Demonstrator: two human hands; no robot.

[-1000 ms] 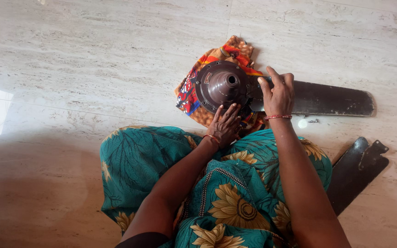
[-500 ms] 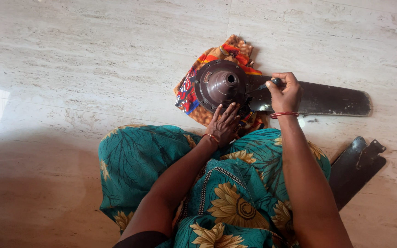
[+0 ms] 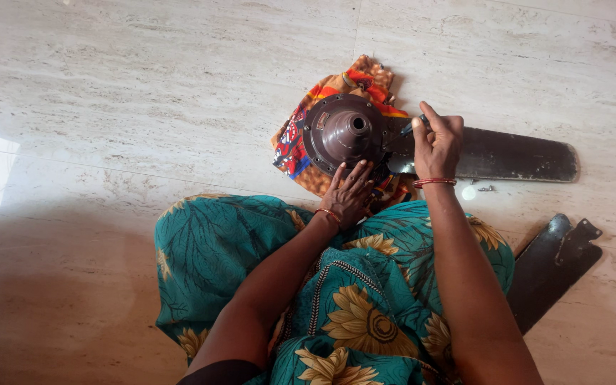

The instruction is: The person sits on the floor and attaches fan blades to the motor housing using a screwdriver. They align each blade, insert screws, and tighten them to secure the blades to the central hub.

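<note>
motor housing (image 3: 345,133) of a dismantled ceiling fan sits at about twelve o'clock from the seated person's lap, resting on a bright patterned cloth (image 3: 301,139) spread over the pale stone floor (image 3: 144,93). going left to right: the left hand (image 3: 351,191) lies at the housing's six o'clock edge, fingers loosely spread and flat, tips touching the dark rim as if steadying it. the housing looks like cast metal, so i judge it heavy, rigid and not fragile, though its domed top seems smooth and likely slick; the rim or the blade root looks the surest place to hold. at three o'clock of the housing the right hand (image 3: 438,142) is curled over the spot where the one attached blade (image 3: 507,155) meets the hub, fingers drawn together around a small dark tool; its tip is hidden, so what kind of tool it is cannot be told. the blade runs out toward three o'clock, thin, long, stiff and probably springy if lifted at its tip. a small screw (image 3: 486,189) lies just below it, and a detached blade (image 3: 547,267) rests further right, near the person's knee.
</note>
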